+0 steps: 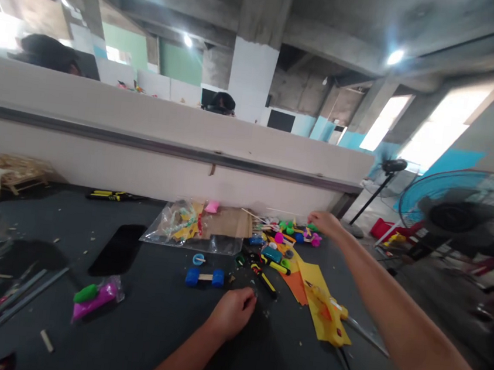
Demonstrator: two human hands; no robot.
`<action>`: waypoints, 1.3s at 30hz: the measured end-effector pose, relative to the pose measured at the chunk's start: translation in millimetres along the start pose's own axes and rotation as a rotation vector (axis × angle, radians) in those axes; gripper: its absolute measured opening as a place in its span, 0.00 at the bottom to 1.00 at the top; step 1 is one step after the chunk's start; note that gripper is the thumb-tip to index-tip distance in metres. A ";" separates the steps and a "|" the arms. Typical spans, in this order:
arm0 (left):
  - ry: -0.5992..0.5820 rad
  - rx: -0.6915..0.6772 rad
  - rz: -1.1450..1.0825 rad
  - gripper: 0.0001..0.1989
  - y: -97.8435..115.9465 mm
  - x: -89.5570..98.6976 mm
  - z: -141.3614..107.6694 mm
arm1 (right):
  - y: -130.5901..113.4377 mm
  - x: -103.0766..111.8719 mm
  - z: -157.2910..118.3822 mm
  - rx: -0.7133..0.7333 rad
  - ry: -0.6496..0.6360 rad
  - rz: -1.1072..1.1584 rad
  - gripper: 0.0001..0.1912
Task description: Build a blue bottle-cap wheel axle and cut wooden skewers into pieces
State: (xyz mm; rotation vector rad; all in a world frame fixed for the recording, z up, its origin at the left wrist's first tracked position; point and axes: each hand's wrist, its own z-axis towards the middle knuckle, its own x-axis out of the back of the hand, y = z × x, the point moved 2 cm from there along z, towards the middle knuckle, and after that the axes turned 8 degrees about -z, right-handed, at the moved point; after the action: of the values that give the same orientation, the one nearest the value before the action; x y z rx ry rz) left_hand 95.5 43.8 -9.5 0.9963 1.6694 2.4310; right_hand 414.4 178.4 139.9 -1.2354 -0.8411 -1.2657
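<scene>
My left hand [233, 312] rests on the dark table with its fingers curled; what they hold, if anything, is hidden. Just beyond it lie a blue dumbbell-like piece [205, 278] with a wooden middle and a small blue ring [198, 259]. My right hand [325, 223] reaches to the back of the table, fingers pinched at the end of a thin pale stick [288, 212]. Below that hand is a pile of colourful clay pieces [288, 236]. Yellow-black pliers [266, 278] lie between the hands.
A yellow glue gun [335, 324] with a cord lies on yellow paper [312, 274]. A clear bag [181, 225], a black phone [117, 249], a pink clay packet [100, 299] and metal rods [9, 307] are on the table [134, 338]. A white partition [143, 168] stands behind; a fan [451, 215] is at right.
</scene>
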 end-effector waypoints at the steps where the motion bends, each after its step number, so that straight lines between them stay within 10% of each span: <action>1: 0.010 -0.005 0.003 0.13 0.4 -0.1 -0.2 | -1.1 8.3 -16.1 -0.019 0.035 0.029 0.14; 6: 0.102 -0.001 -0.272 0.14 25.2 5.5 3.9 | -60.3 -1.1 -116.2 -0.018 0.100 0.266 0.23; 9: 0.285 -0.009 -0.651 0.18 54.7 23.3 -0.1 | -125.7 -33.1 -179.5 0.125 -0.158 0.797 0.20; 12: 0.425 0.078 -0.967 0.18 71.3 49.5 -21.6 | -181.8 -51.9 -210.2 0.353 -0.365 0.757 0.20; 15: 0.593 0.173 -1.098 0.17 68.8 81.2 -61.1 | -203.7 -54.9 -181.9 0.566 -0.359 0.512 0.19; 17: 0.697 0.254 -1.097 0.17 62.8 100.0 -90.5 | -197.8 -56.3 -135.0 0.455 -0.159 0.148 0.18; 23: 0.609 0.353 -1.016 0.19 53.4 122.8 -133.3 | -179.0 -88.1 -21.1 0.384 -0.077 -0.090 0.14; 33: 0.606 0.252 -1.469 0.14 37.5 149.0 -107.7 | -153.5 -127.1 13.1 0.312 -0.130 -0.304 0.17; 39: 0.545 0.419 -1.394 0.15 28.8 114.1 -104.8 | -155.6 -131.7 32.1 0.215 -0.100 -0.340 0.19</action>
State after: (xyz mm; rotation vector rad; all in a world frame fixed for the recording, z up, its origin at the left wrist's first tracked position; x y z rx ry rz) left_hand -40.0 -13.5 47.1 -0.7889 1.9419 1.3869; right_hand 246.1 258.3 51.2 -1.0168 -1.2670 -1.3459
